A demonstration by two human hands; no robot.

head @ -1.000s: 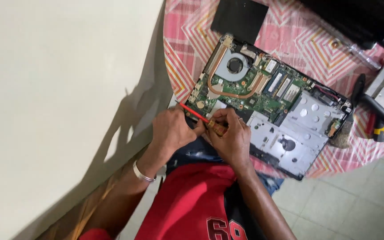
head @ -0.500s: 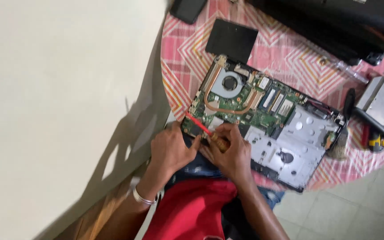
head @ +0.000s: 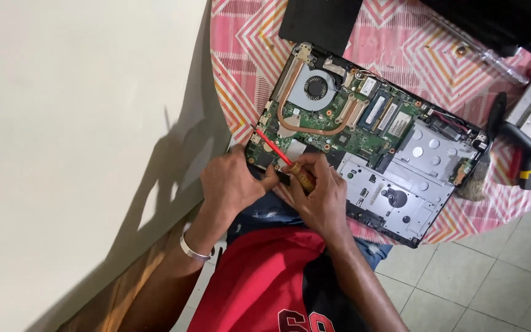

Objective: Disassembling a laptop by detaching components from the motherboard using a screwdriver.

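While the right hand [head: 324, 197] grips a red-shafted screwdriver [head: 281, 158] by its amber handle, the tip points toward ten o'clock and meets the near-left corner of an opened laptop [head: 370, 132]. Left hand [head: 232, 184] curls closed against that same corner, thumb touching the case edge beside the shaft. Laptop lies on a round table with a pink zigzag cloth [head: 241, 55]. Cooling fan [head: 316, 87] sits at twelve o'clock from the hands. Silver bracelet [head: 193, 249] on left wrist.
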